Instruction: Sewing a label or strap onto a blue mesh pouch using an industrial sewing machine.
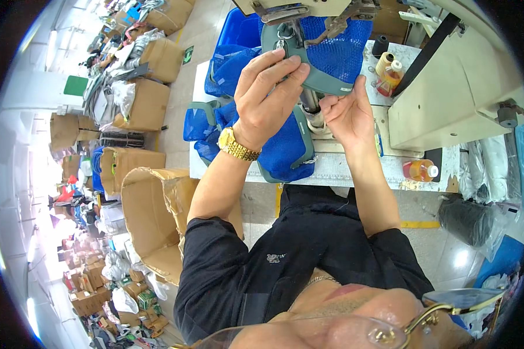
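A blue mesh piece with grey-green trim (335, 55) lies under the head of a sewing machine (308, 9). My left hand (268, 90), with a gold watch (234, 143) at the wrist, has its fingers bunched on the trim's left side, close to the metal presser parts. At the lower right edge of the same piece, my right hand (352, 116) grips the rim, fingers curled under and thumb raised alongside. More blue mesh pieces with the same trim (285, 151) are heaped on the table to the left, partly below my left hand and forearm.
Right of the mesh stand a dark thread cone (380, 45), a cream thread cone (384, 63) and a bottle (390, 80). Another bottle (420, 170) lies near the table's front edge. A blue bin (239, 29) is behind; an open carton (151, 227) stands on the left floor.
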Demonstrator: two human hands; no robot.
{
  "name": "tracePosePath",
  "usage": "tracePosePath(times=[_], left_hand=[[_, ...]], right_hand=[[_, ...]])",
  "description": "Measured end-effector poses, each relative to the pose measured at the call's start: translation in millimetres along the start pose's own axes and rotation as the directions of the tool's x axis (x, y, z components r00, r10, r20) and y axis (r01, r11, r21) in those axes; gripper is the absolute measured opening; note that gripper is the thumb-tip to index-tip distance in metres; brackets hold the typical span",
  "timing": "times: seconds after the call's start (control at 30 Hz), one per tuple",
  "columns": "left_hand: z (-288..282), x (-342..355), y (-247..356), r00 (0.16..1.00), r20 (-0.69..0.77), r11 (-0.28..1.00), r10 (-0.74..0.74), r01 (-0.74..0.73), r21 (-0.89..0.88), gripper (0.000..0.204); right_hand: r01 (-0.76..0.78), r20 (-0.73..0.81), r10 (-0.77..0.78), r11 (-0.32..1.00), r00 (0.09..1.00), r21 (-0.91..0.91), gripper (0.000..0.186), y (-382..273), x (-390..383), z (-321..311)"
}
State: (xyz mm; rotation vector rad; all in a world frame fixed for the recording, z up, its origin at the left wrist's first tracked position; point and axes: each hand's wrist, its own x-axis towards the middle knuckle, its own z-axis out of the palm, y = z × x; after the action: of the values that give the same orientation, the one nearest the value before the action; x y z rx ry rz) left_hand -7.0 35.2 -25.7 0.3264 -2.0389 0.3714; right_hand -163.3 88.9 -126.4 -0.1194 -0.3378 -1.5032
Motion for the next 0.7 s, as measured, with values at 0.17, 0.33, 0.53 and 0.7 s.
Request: tracePosePath(times=[0.17, 0.33, 0.53, 0.7], left_hand=[[2, 4, -5, 1.0, -0.017, 1.0, 0.005, -0.005, -0.009, 0.033], [-1, 4, -3, 1.0, 0.004, 1.0, -0.003, 0.003, 0.001, 0.034], [-1, 4, -5, 1.0, -0.016, 0.999, -0.021, 0.02, -0.043, 0.033], [2, 1, 2, 0.998, -0.055, 0.999, -0.033, 0.033, 0.0, 0.03]], right_hand=[[0.023, -0.048, -0.026, 0.998, 0.999, -0.065, 0.03, -5, -4, 0], [0.018, 0.006, -0.017, 0.997, 1.0, -0.071, 0.03, -7, -8, -3], [0.017, -0.05, -0.024, 0.992, 0.998, -0.127, 0.033, -2, -16, 0], [0.019, -0.065, -0.029, 0.99, 0.997, -0.141, 0.034, 3, -17, 3]])
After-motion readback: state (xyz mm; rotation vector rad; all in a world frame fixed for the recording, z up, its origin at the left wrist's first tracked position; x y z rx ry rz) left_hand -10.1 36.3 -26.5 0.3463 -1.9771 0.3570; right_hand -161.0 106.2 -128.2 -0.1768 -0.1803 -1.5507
